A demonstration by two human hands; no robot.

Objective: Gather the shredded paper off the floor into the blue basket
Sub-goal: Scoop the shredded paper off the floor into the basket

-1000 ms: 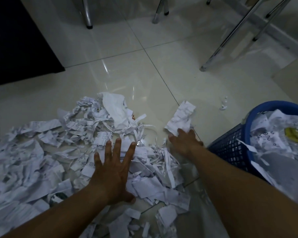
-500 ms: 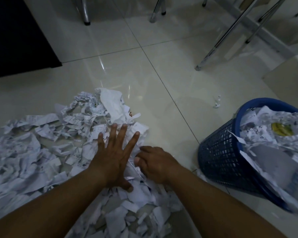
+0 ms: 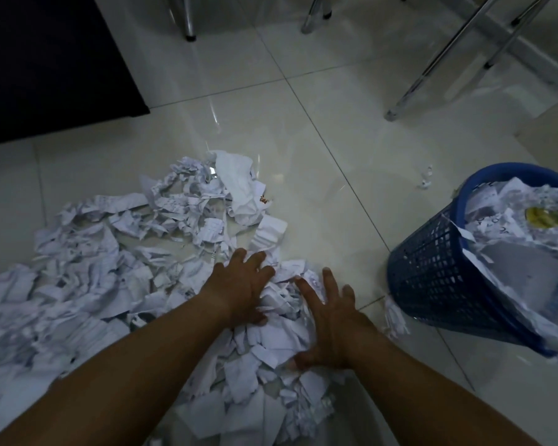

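A wide heap of white shredded paper (image 3: pixel 116 268) covers the tiled floor at the left and centre. My left hand (image 3: pixel 240 288) lies on the heap with its fingers spread, pressing the paper. My right hand (image 3: pixel 331 320) rests on the heap's right side, fingers straight and splayed, a small mound of scraps between the two hands. The blue basket (image 3: pixel 432 281) stands tilted at the right, filled with paper and a yellow item.
A lone paper scrap (image 3: pixel 425 180) lies on the tile beyond the basket. Metal chair legs (image 3: pixel 432 69) stand at the back right and top centre (image 3: pixel 187 17). A dark mat (image 3: pixel 45 66) covers the far left. Bare glossy tile lies between heap and basket.
My right hand has opened from a curled grip and slid right and nearer me. My left hand stayed on the heap. The view shifted slightly.
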